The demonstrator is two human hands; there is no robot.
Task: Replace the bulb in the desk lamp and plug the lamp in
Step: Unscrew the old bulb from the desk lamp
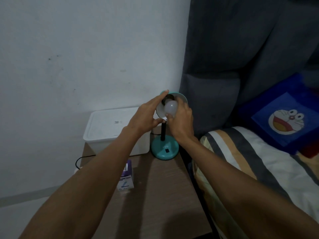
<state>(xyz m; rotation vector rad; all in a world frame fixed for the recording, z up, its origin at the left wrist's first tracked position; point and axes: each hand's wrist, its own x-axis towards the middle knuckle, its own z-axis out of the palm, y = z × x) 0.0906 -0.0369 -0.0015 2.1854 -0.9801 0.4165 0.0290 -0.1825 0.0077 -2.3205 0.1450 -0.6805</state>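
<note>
A teal desk lamp stands at the back right of a wooden bedside table [160, 187], with a round base [164, 149] and a black stem. Its shade [181, 97] is tilted towards me. My left hand [146, 118] grips the shade's left rim. My right hand [181, 123] holds a white bulb [170, 107] at the mouth of the shade, by the dark socket. I cannot tell whether the bulb's base is in the socket. A purple and white bulb box [126, 178] stands on the table below my left forearm.
A white lidded box [107, 128] sits behind the lamp on the left, against the wall. A black cable [81, 161] hangs off the table's left edge. A grey headboard [224, 66] and a bed with striped bedding [250, 161] and a blue cartoon pillow [284, 118] lie close on the right.
</note>
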